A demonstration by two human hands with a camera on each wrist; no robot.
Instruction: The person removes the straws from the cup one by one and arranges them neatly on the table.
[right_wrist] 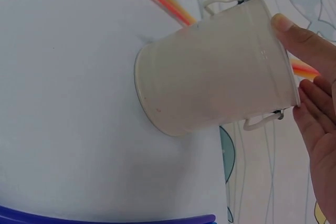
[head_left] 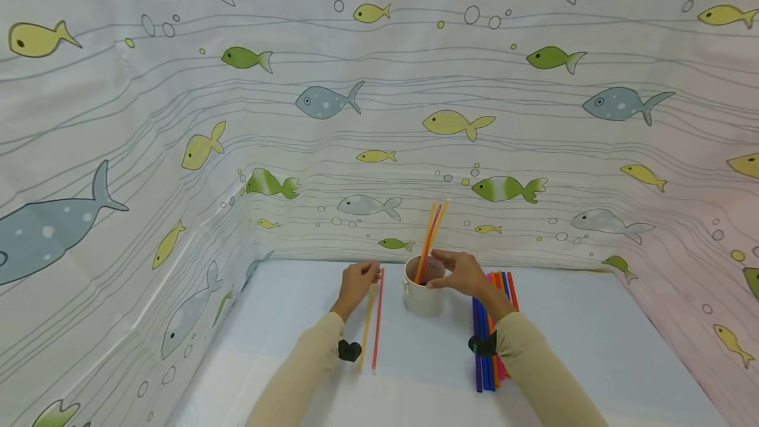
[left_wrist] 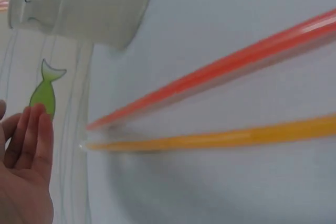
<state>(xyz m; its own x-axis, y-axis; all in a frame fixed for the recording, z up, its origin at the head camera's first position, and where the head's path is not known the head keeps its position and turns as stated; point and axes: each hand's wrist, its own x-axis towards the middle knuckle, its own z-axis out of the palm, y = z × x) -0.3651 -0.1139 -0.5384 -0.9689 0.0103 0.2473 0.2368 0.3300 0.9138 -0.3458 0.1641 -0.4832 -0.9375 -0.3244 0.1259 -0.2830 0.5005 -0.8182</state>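
A small white metal bucket (head_left: 423, 302) with side handles stands near the table's back edge. Several yellow and red straw-like sticks (head_left: 431, 236) lean upright inside it. My right hand (head_left: 464, 273) holds the bucket by its rim; in the right wrist view the thumb (right_wrist: 294, 32) lies over the rim and the fingers are on the side by a handle. Left of the bucket, a red stick (head_left: 378, 321) and a yellow stick (head_left: 366, 335) lie side by side. Over their far ends hovers my left hand (head_left: 357, 285), fingers loosely bent, holding nothing.
Under my right forearm lies a bundle of blue, orange, pink and red sticks (head_left: 487, 361). The white table (head_left: 563, 335) meets a fish-patterned curtain (head_left: 522, 150) behind the bucket and at both sides.
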